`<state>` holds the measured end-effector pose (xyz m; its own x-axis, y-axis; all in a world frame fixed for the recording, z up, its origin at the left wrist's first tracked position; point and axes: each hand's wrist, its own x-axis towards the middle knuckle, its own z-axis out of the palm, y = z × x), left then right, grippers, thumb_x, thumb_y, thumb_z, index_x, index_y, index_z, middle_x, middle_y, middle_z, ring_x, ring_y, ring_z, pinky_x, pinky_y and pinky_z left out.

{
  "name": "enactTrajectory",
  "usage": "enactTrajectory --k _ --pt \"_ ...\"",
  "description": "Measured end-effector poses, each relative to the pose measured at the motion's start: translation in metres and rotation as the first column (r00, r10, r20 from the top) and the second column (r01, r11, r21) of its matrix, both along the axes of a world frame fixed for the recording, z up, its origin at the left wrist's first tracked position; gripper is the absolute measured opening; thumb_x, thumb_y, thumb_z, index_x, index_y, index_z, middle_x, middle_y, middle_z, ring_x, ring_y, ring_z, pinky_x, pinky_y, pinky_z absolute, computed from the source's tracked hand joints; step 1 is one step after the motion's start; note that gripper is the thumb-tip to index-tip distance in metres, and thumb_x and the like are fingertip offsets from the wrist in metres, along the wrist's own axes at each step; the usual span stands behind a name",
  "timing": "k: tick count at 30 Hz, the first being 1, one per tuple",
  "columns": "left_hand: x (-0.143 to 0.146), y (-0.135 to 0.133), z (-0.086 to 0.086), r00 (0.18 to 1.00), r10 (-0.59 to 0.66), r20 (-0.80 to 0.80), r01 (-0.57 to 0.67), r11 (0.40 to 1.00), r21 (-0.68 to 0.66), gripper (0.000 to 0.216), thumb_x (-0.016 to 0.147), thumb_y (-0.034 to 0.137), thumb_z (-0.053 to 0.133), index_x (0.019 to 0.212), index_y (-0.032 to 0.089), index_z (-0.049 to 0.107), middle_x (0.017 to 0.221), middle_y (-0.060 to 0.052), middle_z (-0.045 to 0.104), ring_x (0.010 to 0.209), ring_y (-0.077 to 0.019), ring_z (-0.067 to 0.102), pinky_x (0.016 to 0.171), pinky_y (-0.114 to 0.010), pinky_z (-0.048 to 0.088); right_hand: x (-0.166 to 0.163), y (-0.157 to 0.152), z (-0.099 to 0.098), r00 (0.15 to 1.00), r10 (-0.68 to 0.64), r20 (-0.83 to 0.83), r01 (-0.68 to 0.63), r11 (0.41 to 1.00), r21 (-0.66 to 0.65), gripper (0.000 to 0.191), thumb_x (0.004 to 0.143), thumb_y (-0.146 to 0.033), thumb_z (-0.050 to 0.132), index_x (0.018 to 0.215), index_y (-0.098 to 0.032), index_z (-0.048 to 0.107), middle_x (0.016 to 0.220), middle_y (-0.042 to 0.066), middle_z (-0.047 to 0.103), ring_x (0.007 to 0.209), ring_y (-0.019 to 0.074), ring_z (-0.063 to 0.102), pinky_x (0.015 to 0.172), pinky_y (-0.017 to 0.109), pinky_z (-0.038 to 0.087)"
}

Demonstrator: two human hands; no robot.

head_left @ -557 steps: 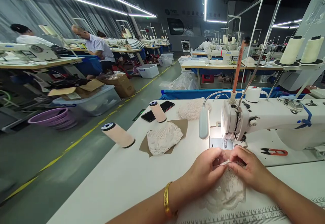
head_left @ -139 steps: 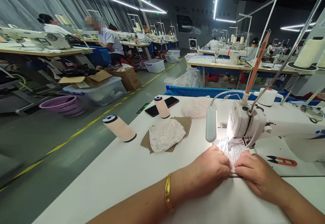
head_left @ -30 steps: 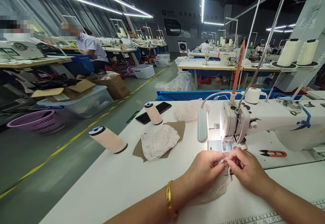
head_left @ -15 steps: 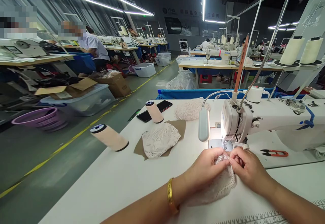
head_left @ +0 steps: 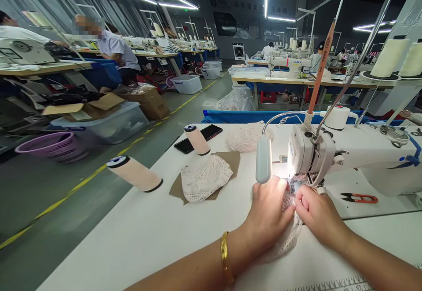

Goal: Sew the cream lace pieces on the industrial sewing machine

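A piece of pale lace fabric (head_left: 290,238) lies partly under my hands, its upper end close to the needle of the white sewing machine (head_left: 303,150). My left hand (head_left: 268,212) is closed over the lace on its left side, fingers near the presser foot. Pinching the lace's right edge is my right hand (head_left: 316,214), with its fingers curled. The grey machine lamp (head_left: 263,161) shines on the stitching spot just beyond my left hand. Part of the lace is hidden beneath my left hand and wrist.
Left on the table are a lace piece on brown card (head_left: 206,179), two thread cones (head_left: 135,174), a phone (head_left: 211,132) and another lace pile (head_left: 245,137). Orange thread snips (head_left: 359,198) lie right of the needle. A ruler (head_left: 343,283) runs along the front. Co-workers sit at machines beyond.
Both hands have moved slightly forward with the lace toward the needle. My left hand has turned from a fingertip pinch to lying palm-down over the fabric. The view has shifted a little.
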<state>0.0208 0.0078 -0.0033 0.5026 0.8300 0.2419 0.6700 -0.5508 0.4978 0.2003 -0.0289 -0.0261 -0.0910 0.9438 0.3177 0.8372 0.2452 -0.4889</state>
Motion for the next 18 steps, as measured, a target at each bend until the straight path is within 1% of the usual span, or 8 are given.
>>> enactTrajectory --k 2,3,5,7,8,10,14,18 --pt "-0.002 -0.002 -0.004 1.0 -0.006 -0.007 0.007 0.994 0.111 0.011 0.086 0.018 0.06 0.096 0.02 0.061 0.104 -0.008 0.064 0.096 -0.0276 0.058 0.088 -0.045 0.042 0.0 0.0 -0.001 1.0 0.001 -0.003 -0.001 1.0 0.018 0.014 0.093 -0.018 0.052 0.082 -0.026 0.049 0.057 -0.007 0.048 0.049 0.0161 0.046 0.054 0.027 0.03" --pt "-0.003 -0.002 -0.007 0.999 -0.03 -0.021 0.034 0.985 0.171 0.009 0.086 0.015 0.059 0.094 0.02 0.062 0.104 -0.008 0.065 0.095 -0.0271 0.058 0.088 -0.044 0.041 0.0 0.0 -0.001 1.0 0.006 -0.004 -0.006 1.0 0.028 0.013 0.094 -0.019 0.052 0.083 -0.026 0.049 0.057 -0.007 0.048 0.049 0.0161 0.046 0.054 0.028 0.03" --pt "-0.005 -0.001 -0.011 0.992 -0.116 -0.048 0.125 0.952 0.28 0.012 0.09 0.011 0.055 0.088 0.02 0.062 0.102 -0.007 0.067 0.092 -0.0247 0.058 0.087 -0.043 0.04 0.0 0.0 -0.001 1.0 0.021 -0.001 -0.021 0.999 0.049 0.014 0.096 -0.018 0.05 0.084 -0.026 0.051 0.058 -0.006 0.05 0.05 0.0163 0.047 0.055 0.027 0.031" --pt "-0.007 0.0 -0.015 0.971 -0.223 -0.082 0.238 0.909 0.344 0.021 0.095 0.009 0.05 0.081 0.02 0.06 0.092 -0.005 0.068 0.084 -0.0216 0.057 0.085 -0.041 0.04 0.002 0.001 -0.001 0.999 0.047 0.013 -0.048 0.997 0.062 0.016 0.097 -0.016 0.049 0.083 -0.025 0.052 0.063 -0.004 0.054 0.054 0.0165 0.051 0.056 0.027 0.033" --pt "-0.008 0.001 -0.016 0.961 -0.26 -0.096 0.277 0.892 0.357 0.024 0.096 0.008 0.048 0.078 0.02 0.059 0.086 -0.004 0.068 0.08 -0.0203 0.056 0.082 -0.04 0.04 0.003 0.001 -0.001 0.998 0.061 0.026 -0.063 0.996 0.068 0.017 0.097 -0.015 0.049 0.083 -0.025 0.054 0.067 -0.003 0.057 0.057 0.0166 0.052 0.057 0.027 0.034" --pt "-0.011 0.003 -0.017 0.952 -0.286 -0.113 0.307 0.886 0.348 0.027 0.097 0.008 0.047 0.074 0.02 0.057 0.079 -0.003 0.066 0.073 -0.019 0.053 0.078 -0.039 0.041 0.006 0.0 -0.002 0.993 0.091 0.075 -0.097 0.992 0.082 0.02 0.099 -0.015 0.048 0.084 -0.024 0.057 0.075 -0.001 0.061 0.06 0.0168 0.053 0.058 0.028 0.035" --pt "-0.013 0.005 -0.021 0.954 -0.292 -0.068 0.298 0.9 0.318 0.027 0.099 0.01 0.049 0.076 0.02 0.059 0.086 -0.004 0.071 0.077 -0.0191 0.058 0.077 -0.037 0.045 0.012 -0.004 -0.006 0.971 0.143 0.192 -0.167 0.979 0.115 0.026 0.102 -0.014 0.045 0.089 -0.023 0.066 0.081 0.002 0.061 0.063 0.0182 0.052 0.059 0.029 0.034" --pt "-0.015 0.009 -0.023 0.948 -0.318 -0.028 0.306 0.883 0.355 0.026 0.1 0.012 0.051 0.076 0.019 0.06 0.087 -0.003 0.072 0.079 -0.0194 0.06 0.079 -0.037 0.047 0.015 -0.006 -0.007 0.96 0.176 0.219 -0.213 0.964 0.158 0.029 0.103 -0.01 0.044 0.094 -0.023 0.068 0.078 0.002 0.057 0.068 0.0193 0.052 0.061 0.03 0.033"
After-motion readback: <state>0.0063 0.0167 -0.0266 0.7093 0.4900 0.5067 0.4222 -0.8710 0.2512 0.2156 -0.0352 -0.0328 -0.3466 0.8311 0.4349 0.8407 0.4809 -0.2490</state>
